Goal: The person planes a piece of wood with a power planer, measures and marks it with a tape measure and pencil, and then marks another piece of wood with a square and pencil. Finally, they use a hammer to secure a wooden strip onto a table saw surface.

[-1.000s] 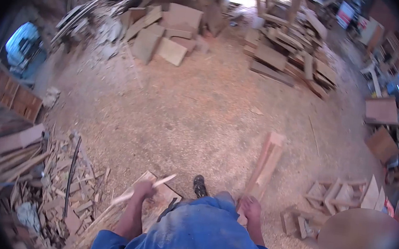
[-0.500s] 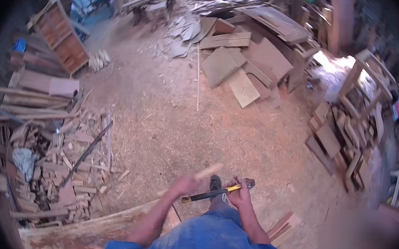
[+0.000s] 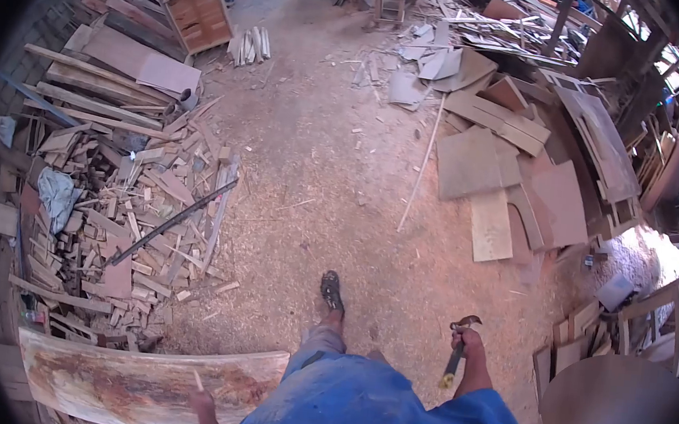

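My right hand [image 3: 470, 341], out to the right of my body, is closed around a claw hammer [image 3: 453, 364] near its head. The dark handle hangs down to a yellow end. Low on the left, my left hand [image 3: 204, 402] grips a short pale wood strip [image 3: 198, 380] that sticks up from the fingers. Behind that hand lies a large slab of wood [image 3: 119, 383] with a pale edge and reddish-brown grain; the hand overlaps it in this view.
Wood offcuts [image 3: 119, 252] heap up on the left, a dark metal bar [image 3: 171, 222] across them. Panels and boards [image 3: 483, 164] lie stacked at the right, beyond a thin stick [image 3: 421, 167]. A wooden frame [image 3: 662, 304] stands far right. Sawdust covers the floor [image 3: 315, 210] around my shoe [image 3: 333, 291].
My hands have moved apart from in front of my body: the right carries the hammer to the right, the left takes the wood strip down and left. The view has shifted, showing more slab.
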The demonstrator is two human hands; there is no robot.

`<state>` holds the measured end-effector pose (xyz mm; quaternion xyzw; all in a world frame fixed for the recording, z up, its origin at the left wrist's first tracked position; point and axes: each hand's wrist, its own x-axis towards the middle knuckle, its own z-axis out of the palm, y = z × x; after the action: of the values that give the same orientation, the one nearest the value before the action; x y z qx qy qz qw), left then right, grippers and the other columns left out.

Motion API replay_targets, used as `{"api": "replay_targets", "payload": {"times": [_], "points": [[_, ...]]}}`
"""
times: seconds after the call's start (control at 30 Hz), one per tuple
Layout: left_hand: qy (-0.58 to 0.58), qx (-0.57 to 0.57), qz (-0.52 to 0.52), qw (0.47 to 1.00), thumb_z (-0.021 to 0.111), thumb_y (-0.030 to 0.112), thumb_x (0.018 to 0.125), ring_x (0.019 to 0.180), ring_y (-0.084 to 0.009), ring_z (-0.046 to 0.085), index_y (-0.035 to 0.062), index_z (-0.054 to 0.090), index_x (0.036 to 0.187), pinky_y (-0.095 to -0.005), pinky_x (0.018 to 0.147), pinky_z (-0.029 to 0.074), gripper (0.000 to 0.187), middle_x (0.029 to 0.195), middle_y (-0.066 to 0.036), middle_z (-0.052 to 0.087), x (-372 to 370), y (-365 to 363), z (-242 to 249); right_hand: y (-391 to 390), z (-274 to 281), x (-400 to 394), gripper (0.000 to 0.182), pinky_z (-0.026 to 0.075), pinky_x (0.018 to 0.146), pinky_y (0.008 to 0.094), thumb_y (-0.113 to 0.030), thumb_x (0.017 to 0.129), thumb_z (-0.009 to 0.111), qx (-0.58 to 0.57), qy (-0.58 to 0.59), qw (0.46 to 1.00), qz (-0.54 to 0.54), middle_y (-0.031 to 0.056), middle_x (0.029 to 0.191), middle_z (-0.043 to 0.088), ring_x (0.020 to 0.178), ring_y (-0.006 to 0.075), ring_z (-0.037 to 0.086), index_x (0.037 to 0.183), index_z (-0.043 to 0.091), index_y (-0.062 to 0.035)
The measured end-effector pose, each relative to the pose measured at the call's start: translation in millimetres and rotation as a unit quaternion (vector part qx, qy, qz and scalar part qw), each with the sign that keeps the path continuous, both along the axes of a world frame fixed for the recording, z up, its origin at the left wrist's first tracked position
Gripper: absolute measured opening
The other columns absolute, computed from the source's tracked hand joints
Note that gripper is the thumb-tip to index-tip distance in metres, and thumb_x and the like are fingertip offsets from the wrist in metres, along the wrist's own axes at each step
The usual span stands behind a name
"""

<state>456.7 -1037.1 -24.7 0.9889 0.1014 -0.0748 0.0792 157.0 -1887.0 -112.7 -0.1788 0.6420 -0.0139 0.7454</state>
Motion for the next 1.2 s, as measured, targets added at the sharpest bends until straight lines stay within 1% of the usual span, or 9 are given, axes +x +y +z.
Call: {"api": "replay_targets", "payload": {"times": [0.07,0.13,0.27,0.37,0.6,0.87,1.0,1.1,1.2], "points": [[0.047,-0.121,0.054,0.990,0.061,0.016,0.097,0.079,-0.0364,0.074,-0.0042,0.067,0.124,-0.0491,0.073,0.058,0.034,0.096,-0.023,0.076,55,-19,0,-13,-49,5,0.008,0.049,0.046,0.0372,-0.012,0.104,0.060,-0.171,0.160,0.898,0.373,0.0063,0.074,0.066,0.054,0.0190,0.061,0.104,0.062,-0.0047],[0.095,-0.262,0.112,0.954,0.063,0.013,0.095,0.070,-0.0301,0.072,-0.0037,0.069,0.121,-0.0450,0.065,0.057,0.031,0.091,-0.019,0.075,109,-76,-21,4,-102,10,0.021,0.050,0.051,0.0463,-0.021,0.104,0.059,-0.355,0.270,0.814,0.373,0.0124,0.076,0.067,0.057,0.0256,0.064,0.100,0.066,-0.0009],[0.132,-0.293,0.221,0.921,0.063,0.008,0.094,0.064,-0.0215,0.071,-0.0014,0.070,0.118,-0.0376,0.057,0.055,0.028,0.089,-0.014,0.076,228,-193,-73,38,-13,116,0.007,0.047,0.050,0.0431,-0.005,0.088,0.070,-0.118,0.070,0.922,0.362,0.0089,0.080,0.069,0.058,0.0221,0.062,0.082,0.067,-0.0056],[0.094,-0.327,-0.032,0.940,0.070,0.014,0.096,0.083,-0.0267,0.073,0.0031,0.070,0.120,-0.0416,0.078,0.058,0.027,0.091,-0.017,0.074,373,-304,-82,46,6,209,0.004,0.048,0.051,0.0426,-0.005,0.087,0.070,-0.101,0.052,0.901,0.419,0.0093,0.079,0.069,0.058,0.0223,0.062,0.084,0.068,-0.0054],[0.124,-0.283,-0.139,0.941,0.076,0.018,0.096,0.087,-0.0285,0.071,0.0004,0.069,0.108,-0.0427,0.081,0.055,0.023,0.092,-0.017,0.074,632,-532,38,-40,-28,433,0.002,0.049,0.052,0.0414,-0.006,0.086,0.070,-0.121,0.067,0.856,0.498,0.0102,0.079,0.069,0.059,0.0227,0.063,0.088,0.070,-0.0050],[0.184,-0.191,-0.087,0.960,0.084,0.015,0.085,0.092,-0.0291,0.074,-0.0007,0.071,0.106,-0.0438,0.085,0.056,0.029,0.099,-0.020,0.077,784,-522,-1,-247,-51,679,0.010,0.051,0.053,0.0400,-0.007,0.084,0.069,-0.128,0.101,0.841,0.515,0.0112,0.078,0.069,0.059,0.0233,0.064,0.093,0.073,-0.0045],[0.102,-0.272,0.035,0.956,0.085,0.015,0.082,0.073,-0.0263,0.069,-0.0006,0.069,0.100,-0.0451,0.069,0.056,0.029,0.083,-0.016,0.072,811,-508,-43,-362,4,829,0.009,0.052,0.051,0.0395,-0.010,0.091,0.064,-0.200,0.039,0.913,0.354,0.0127,0.081,0.070,0.061,0.0243,0.066,0.097,0.068,-0.0044],[-0.073,-0.010,-0.385,0.920,0.081,0.011,0.086,0.065,-0.0222,0.065,0.0030,0.066,0.095,-0.0390,0.059,0.054,0.020,0.074,-0.011,0.066,845,-514,-52,-440,31,948,0.011,0.051,0.050,0.0395,-0.011,0.095,0.062,-0.150,-0.024,0.947,0.283,0.0128,0.082,0.069,0.063,0.0254,0.068,0.104,0.063,-0.0049],[0.075,-0.098,-0.246,0.961,0.080,0.020,0.082,0.070,-0.0327,0.062,0.0045,0.069,0.095,-0.0498,0.065,0.050,0.023,0.077,-0.016,0.065,890,-538,-53,-479,49,1052,0.005,0.054,0.053,0.0434,-0.009,0.096,0.065,-0.179,0.045,0.939,0.289,0.0131,0.079,0.068,0.062,0.0266,0.067,0.094,0.062,-0.0063]]}}
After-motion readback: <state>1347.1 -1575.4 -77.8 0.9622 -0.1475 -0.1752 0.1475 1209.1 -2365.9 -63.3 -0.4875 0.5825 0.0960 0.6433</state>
